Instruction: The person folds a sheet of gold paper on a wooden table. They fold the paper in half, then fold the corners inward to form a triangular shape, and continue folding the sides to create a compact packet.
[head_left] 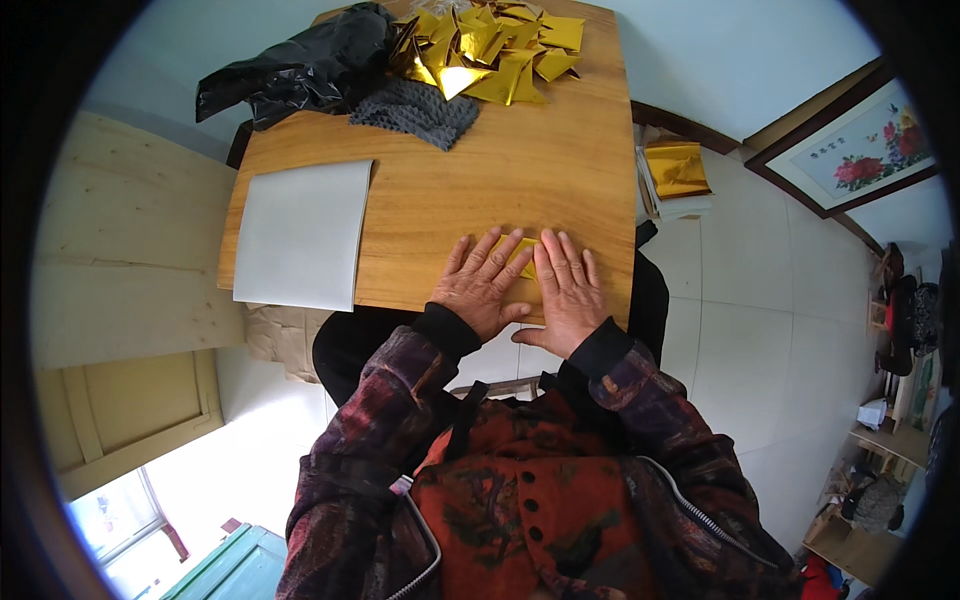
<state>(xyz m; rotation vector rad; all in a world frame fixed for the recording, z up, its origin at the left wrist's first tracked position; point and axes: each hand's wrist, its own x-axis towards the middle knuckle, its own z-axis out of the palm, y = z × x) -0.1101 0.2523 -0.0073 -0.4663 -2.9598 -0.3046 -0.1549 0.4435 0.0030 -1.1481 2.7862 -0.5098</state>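
Near the table's front edge, a small piece of gold foil paper (523, 258) lies flat on the wood, mostly covered by my hands. My left hand (483, 284) rests palm down with its fingers spread, some of them over the foil's left part. Beside it, my right hand (570, 290) also lies flat, its fingers stretched forward along the foil's right side. How the piece is folded beneath my hands is hidden. To the left sits a stack of silvery-white sheets (303, 235) on the wooden table (420, 200).
A pile of folded gold foil pieces (500, 50) fills the table's far end, beside a black plastic bag (310, 70) and a dark grey textured cloth (420, 110). Past the right edge, more gold foil paper (677, 168) lies on a lower stack. A framed flower picture (860, 145) leans farther right.
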